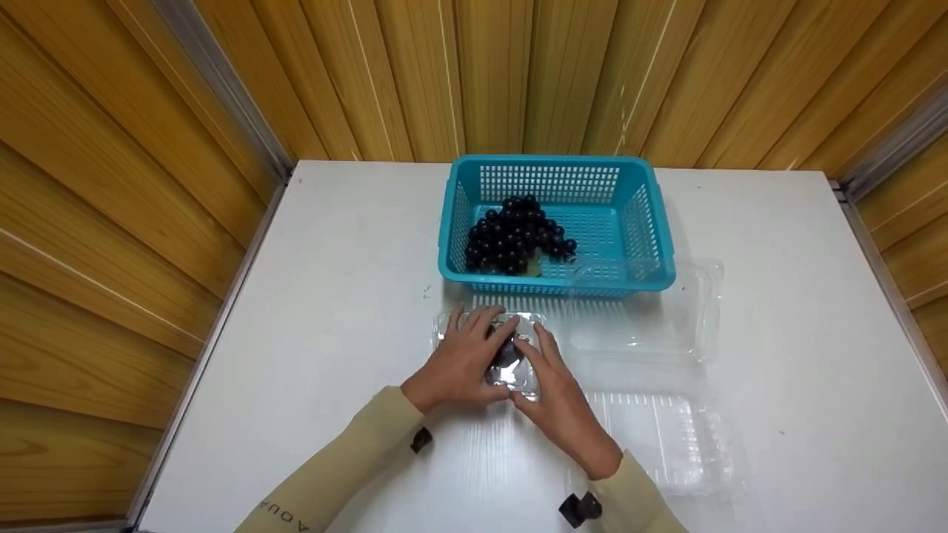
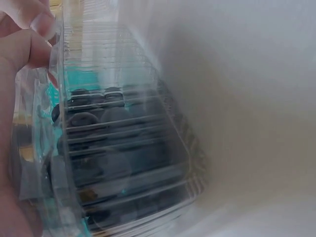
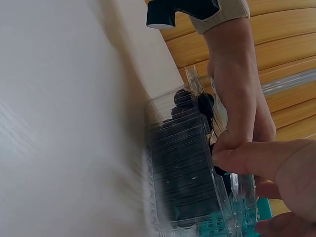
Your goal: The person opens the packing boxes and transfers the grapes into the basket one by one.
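A clear plastic clamshell box with dark grapes inside sits on the white table in front of the basket. My left hand lies spread over the left part of its lid, fingers toward the far edge. On the right side, my right hand touches the lid with its fingertips. Both thumbs come close together at the near rim. Through the ribbed side wall in the left wrist view, dark grapes fill much of the box. The lid's left part is hidden beneath my left hand.
Behind the box stands a teal basket holding a pile of dark grapes. Two more clear plastic pieces lie at the right: one overlapping the basket's near corner in view, another nearer me. Wood-patterned walls border the table.
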Action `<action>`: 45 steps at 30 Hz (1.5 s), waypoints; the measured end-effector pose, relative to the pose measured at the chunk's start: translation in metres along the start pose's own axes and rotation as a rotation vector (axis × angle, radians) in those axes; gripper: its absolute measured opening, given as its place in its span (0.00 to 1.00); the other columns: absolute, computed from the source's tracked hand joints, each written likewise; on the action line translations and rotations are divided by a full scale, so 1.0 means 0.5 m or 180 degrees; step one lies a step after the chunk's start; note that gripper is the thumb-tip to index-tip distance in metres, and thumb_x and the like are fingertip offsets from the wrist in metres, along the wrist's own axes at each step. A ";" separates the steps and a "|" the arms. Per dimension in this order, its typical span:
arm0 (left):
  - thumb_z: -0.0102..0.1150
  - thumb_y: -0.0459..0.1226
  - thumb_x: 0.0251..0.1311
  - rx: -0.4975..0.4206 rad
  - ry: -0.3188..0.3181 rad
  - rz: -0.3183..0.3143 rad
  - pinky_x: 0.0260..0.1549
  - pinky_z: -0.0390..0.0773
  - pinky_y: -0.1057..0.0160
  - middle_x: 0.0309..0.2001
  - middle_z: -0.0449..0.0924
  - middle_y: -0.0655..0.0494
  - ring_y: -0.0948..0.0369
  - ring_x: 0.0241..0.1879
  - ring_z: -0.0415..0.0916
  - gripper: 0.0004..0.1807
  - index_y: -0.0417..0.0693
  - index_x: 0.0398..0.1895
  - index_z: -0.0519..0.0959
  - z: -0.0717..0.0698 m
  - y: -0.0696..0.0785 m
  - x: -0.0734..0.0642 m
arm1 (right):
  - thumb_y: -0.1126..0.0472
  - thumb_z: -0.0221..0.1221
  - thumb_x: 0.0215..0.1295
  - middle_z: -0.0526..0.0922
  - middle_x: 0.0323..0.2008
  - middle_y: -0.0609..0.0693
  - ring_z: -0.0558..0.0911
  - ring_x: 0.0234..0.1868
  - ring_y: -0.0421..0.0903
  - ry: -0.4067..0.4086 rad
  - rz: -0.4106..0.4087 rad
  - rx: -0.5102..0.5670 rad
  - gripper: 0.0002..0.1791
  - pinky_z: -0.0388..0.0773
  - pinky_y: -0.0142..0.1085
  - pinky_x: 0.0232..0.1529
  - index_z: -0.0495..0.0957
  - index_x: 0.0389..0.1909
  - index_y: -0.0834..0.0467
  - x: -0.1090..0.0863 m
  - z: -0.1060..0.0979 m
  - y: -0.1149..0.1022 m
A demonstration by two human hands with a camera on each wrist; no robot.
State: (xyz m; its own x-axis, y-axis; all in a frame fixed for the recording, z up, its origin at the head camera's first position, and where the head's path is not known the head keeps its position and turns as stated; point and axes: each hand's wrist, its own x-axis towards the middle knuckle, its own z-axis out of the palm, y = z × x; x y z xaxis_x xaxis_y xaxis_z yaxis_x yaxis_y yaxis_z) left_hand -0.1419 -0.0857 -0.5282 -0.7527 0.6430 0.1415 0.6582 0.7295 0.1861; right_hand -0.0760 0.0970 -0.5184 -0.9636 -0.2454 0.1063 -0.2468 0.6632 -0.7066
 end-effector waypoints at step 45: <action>0.49 0.58 0.52 -0.0248 -0.0242 0.0000 0.61 0.62 0.33 0.67 0.66 0.49 0.50 0.65 0.64 0.38 0.58 0.70 0.67 -0.038 0.007 0.015 | 0.70 0.69 0.51 0.47 0.77 0.59 0.50 0.76 0.62 0.0141 -0.0171 -0.0332 0.46 0.76 0.47 0.58 0.59 0.72 0.54 -0.013 0.013 -0.003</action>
State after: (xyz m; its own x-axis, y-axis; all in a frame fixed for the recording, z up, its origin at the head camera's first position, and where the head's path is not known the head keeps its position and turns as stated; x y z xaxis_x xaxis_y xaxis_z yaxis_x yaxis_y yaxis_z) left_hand -0.1455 -0.0827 -0.5081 -0.7473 0.6610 0.0679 0.6527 0.7111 0.2615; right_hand -0.0689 0.0931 -0.5228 -0.9517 -0.2526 0.1744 -0.3053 0.7204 -0.6228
